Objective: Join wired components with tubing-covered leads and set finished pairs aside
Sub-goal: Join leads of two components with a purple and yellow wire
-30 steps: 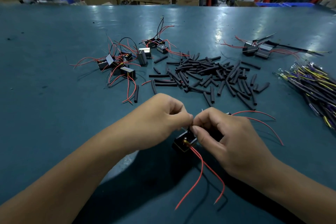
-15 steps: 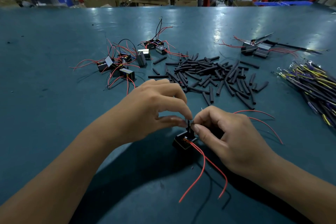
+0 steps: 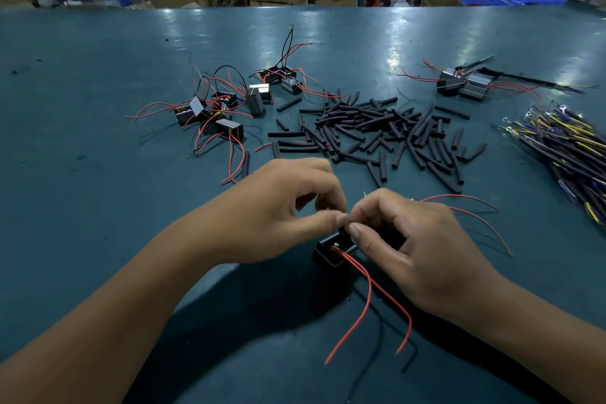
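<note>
A small black box component (image 3: 333,249) with two red leads (image 3: 367,305) sits on the teal table between my hands. My left hand (image 3: 285,210) pinches something tiny just above it with thumb and forefinger; the pinched lead is hidden by the fingertips. My right hand (image 3: 416,239) pinches at the same spot, fingers curled, covering a second component whose red leads (image 3: 472,210) arc out to the right. Fingertips of both hands meet.
A heap of black tubing pieces (image 3: 377,128) lies behind my hands. Loose red-wired components (image 3: 216,111) lie back left, a joined pair (image 3: 462,85) back right. A bundle of yellow and dark wires (image 3: 567,147) lies at the right edge. Boxes and people stand beyond the table.
My left hand's fingers have lifted and spread a little while thumb and forefinger stay pinched at the joint. The red leads near me have shifted slightly. My right hand has barely moved.
</note>
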